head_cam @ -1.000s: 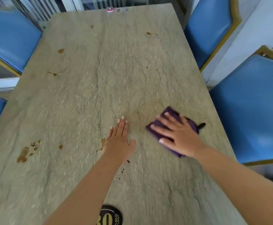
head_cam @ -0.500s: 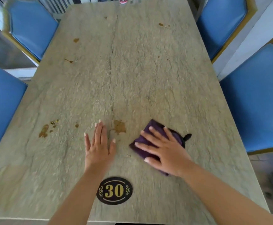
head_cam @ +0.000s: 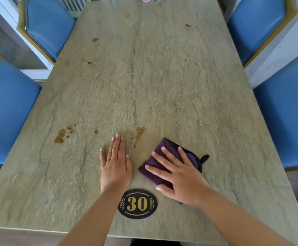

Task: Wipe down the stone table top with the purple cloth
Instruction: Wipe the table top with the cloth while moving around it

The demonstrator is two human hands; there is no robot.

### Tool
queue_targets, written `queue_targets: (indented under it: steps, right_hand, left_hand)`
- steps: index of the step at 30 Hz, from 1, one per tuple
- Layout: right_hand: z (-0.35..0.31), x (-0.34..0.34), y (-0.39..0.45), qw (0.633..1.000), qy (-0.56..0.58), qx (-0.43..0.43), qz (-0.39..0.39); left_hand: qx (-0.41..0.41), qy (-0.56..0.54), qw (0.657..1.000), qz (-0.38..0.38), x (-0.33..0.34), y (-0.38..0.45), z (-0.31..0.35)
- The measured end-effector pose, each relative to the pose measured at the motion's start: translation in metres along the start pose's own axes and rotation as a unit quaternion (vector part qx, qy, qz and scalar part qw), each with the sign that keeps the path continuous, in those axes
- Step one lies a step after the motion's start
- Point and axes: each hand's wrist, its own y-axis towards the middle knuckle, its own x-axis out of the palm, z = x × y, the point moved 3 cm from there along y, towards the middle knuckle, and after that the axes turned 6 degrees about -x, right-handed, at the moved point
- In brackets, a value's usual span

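Black oval plaque point(head_cam: 137, 203) with gold "30" sits at the near edge of the desk point(head_cam: 162, 86), rough veined greenish stone. Right hand point(head_cam: 178, 174) lies flat, fingers spread, pressing the folded purple cloth point(head_cam: 155, 162) near that edge, right of center. Left hand point(head_cam: 116, 162) is flat on bare stone, fingers together, empty. Brown stains point(head_cam: 60, 136) toward the left edge. Both hands sit closer to the near edge than a second ago; the plaque shows fully.

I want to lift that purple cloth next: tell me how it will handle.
The purple cloth is folded and flattened under the right hand, so it will likely flop and unfold when lifted. It looks light. On the stone table top it probably slides easily.
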Motion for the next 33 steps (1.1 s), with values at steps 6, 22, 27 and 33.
queue_targets:
  steps: [6,22,27,33]
  right_hand:
    - [0.085,-0.009,0.042,0.925,0.016,0.38,0.017]
    - [0.059,0.001,-0.061,0.868,0.048,0.493,0.035]
    - [-0.034,0.011,-0.045,0.906,0.029,0.419,0.054]
    - [-0.034,0.021,-0.14,0.962,0.002,0.269,0.038]
  left_hand:
    - [0.001,-0.002,1.0,-0.009,-0.001,-0.001,0.0]
    - [0.184,-0.133,0.972,-0.064,-0.004,-0.039,0.044]
    - [0.148,-0.16,0.973,-0.081,0.004,-0.053,0.063]
    - [0.247,-0.126,0.957,-0.086,0.018,-0.062,0.112]
